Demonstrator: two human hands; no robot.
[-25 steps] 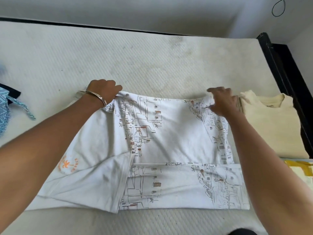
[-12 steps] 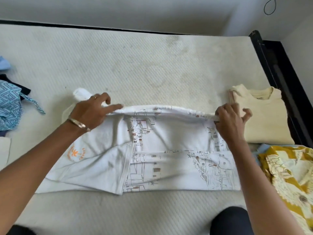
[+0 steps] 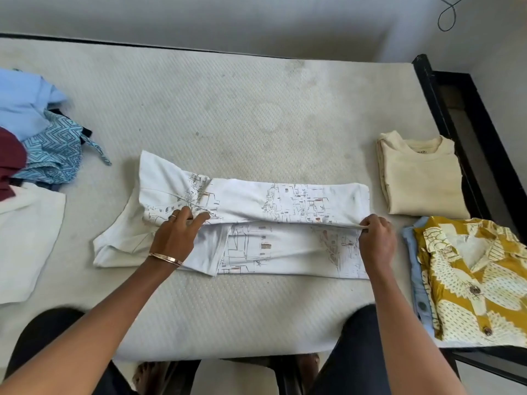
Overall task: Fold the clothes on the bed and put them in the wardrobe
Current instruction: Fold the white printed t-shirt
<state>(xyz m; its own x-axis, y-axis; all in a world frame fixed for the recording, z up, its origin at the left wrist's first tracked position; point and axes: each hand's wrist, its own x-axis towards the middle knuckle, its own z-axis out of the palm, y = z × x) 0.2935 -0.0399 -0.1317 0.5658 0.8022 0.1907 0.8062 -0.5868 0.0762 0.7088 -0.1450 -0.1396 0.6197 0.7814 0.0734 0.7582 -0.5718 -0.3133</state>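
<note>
A white T-shirt point(image 3: 285, 201) with a line-drawn print lies across the middle of the mattress point(image 3: 228, 109), its far part folded over toward me. My left hand point(image 3: 178, 238) grips the folded edge on the left side, a bangle on the wrist. My right hand point(image 3: 376, 238) pinches the same edge at the shirt's right end. One sleeve sticks out at the upper left of the shirt.
A folded cream shirt point(image 3: 422, 178) lies at the right, with a yellow patterned shirt point(image 3: 473, 280) on a blue garment nearer me. At the left sits a loose pile of blue, patterned and maroon clothes point(image 3: 40, 143) and a white garment point(image 3: 25, 238). A black bed frame point(image 3: 467, 115) borders the right side.
Both hands have drawn the shirt's far edge toward me, laying the upper part over the lower part. The view has pulled back, showing more clothes on both sides.
</note>
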